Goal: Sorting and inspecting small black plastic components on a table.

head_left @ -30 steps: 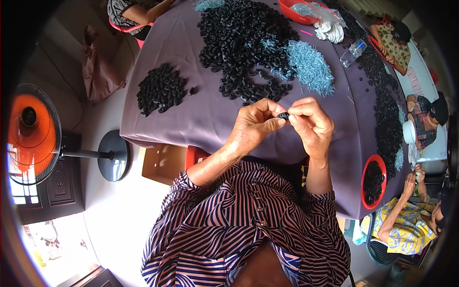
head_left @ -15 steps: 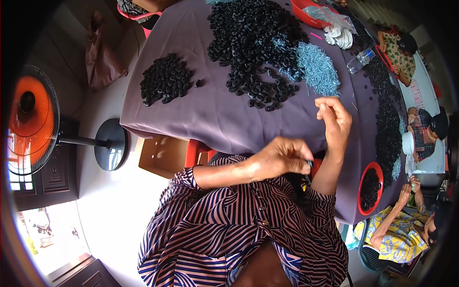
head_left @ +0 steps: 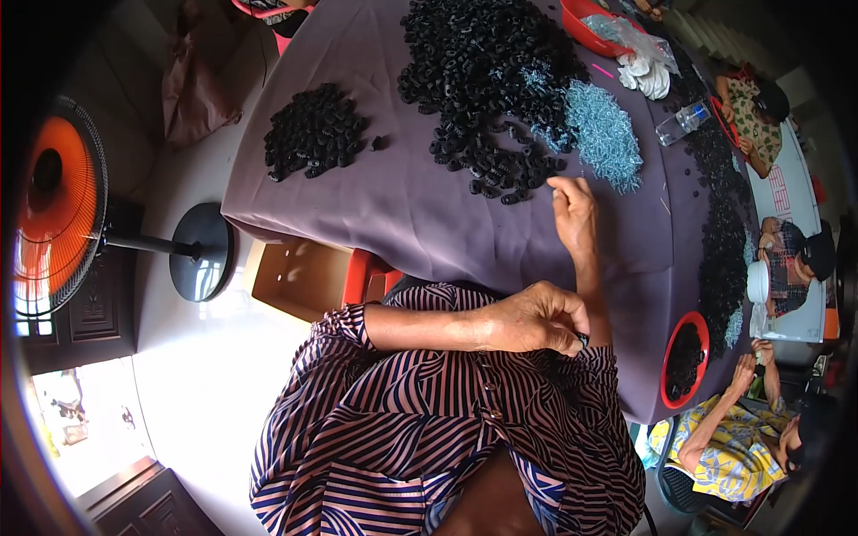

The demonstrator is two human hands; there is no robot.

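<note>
A small black part point(head_left: 582, 339) is pinched in the curled left hand point(head_left: 534, 319) over the lap. The right hand point(head_left: 573, 214), fingers loosely bent, rests by the black pile point(head_left: 487, 80). Black parts are contained in a red bowl point(head_left: 664, 368).

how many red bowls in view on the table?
2. One red bowl sits at the near right table edge, holding black parts; the other red bowl is at the far end, partly cut off by the frame. More may lie out of view.

Small pile of parts point(head_left: 315, 141) on table point(head_left: 393, 214), left of large pile point(head_left: 483, 80).
</note>
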